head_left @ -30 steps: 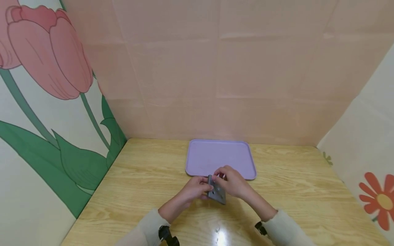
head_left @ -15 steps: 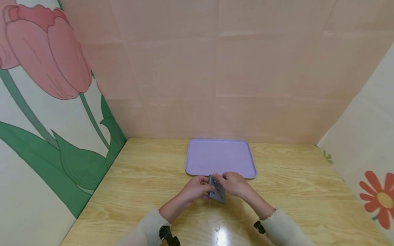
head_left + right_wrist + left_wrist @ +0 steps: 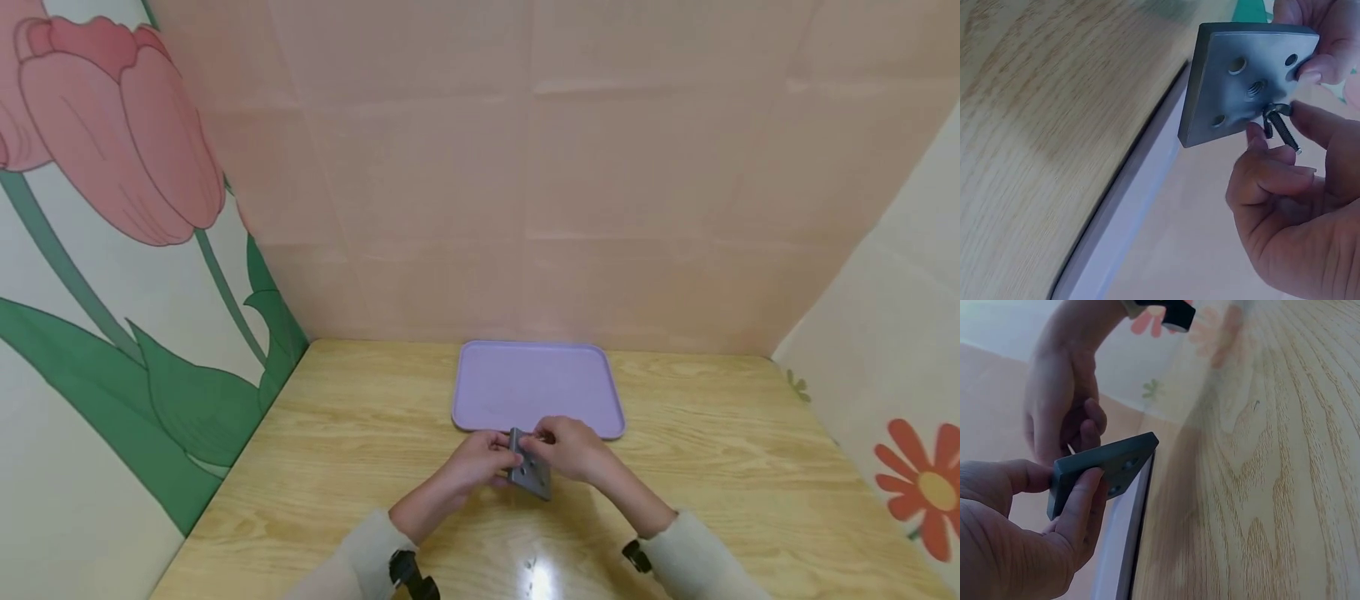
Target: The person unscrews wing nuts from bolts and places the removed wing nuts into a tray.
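A grey square metal plate (image 3: 1241, 69) with several holes, one of them threaded, is held up over the table near the tray's front edge. My left hand (image 3: 474, 458) grips it by one edge between thumb and fingers. From a corner hole a threaded bolt (image 3: 1285, 135) sticks out, and a wing nut (image 3: 1279, 110) sits on it close to the plate face. My right hand (image 3: 570, 448) pinches the wing nut between thumb and fingertips. In the left wrist view the plate (image 3: 1107, 456) is seen from its other side, hiding the nut.
A lilac tray (image 3: 536, 383) lies behind the hands on the wood-grain table (image 3: 360, 417). A pinkish curtain (image 3: 525, 208) closes off the back. Flower-printed sheets stand at both sides.
The fingers of my right hand have lowered and turned about the wing nut, shifting their hold. The left hand and plate stay nearly in place.
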### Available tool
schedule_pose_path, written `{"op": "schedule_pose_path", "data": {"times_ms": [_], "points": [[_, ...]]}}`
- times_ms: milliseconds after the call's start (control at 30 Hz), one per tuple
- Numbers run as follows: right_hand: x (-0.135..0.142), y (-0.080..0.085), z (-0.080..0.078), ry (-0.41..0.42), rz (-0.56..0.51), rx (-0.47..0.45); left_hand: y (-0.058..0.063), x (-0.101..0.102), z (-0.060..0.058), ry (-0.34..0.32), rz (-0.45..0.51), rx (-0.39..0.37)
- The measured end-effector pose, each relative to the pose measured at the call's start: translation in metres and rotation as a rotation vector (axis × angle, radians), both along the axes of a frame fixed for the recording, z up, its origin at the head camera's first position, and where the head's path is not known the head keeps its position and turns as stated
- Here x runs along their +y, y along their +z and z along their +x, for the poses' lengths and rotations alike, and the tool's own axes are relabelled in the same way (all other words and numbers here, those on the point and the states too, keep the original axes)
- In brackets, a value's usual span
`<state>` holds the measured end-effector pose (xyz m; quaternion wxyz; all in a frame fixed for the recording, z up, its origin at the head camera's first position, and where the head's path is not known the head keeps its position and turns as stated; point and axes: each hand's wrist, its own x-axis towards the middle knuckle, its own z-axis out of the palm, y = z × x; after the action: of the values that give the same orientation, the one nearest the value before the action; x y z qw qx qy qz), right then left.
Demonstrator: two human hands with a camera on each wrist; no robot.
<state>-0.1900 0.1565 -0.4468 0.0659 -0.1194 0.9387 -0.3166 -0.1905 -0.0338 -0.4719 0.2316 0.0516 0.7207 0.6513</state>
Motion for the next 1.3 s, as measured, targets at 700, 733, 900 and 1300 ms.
{"op": "schedule_pose_path", "data": {"times_ms": [700,733,900,1300], "points": [[0.000,0.001,-0.001,-0.053,-0.011,0.071,-0.001,-0.001,0.000,-0.002,0.027,0.007],[0.000,0.001,-0.001,-0.063,0.003,0.047,-0.001,0.000,0.000,-0.005,0.026,0.010],[0.001,0.001,0.001,-0.073,0.057,-0.034,-0.002,0.001,-0.001,-0.015,0.005,0.017],[-0.001,0.004,0.001,-0.018,0.022,-0.009,0.001,-0.001,-0.001,-0.007,0.010,0.002]]}}
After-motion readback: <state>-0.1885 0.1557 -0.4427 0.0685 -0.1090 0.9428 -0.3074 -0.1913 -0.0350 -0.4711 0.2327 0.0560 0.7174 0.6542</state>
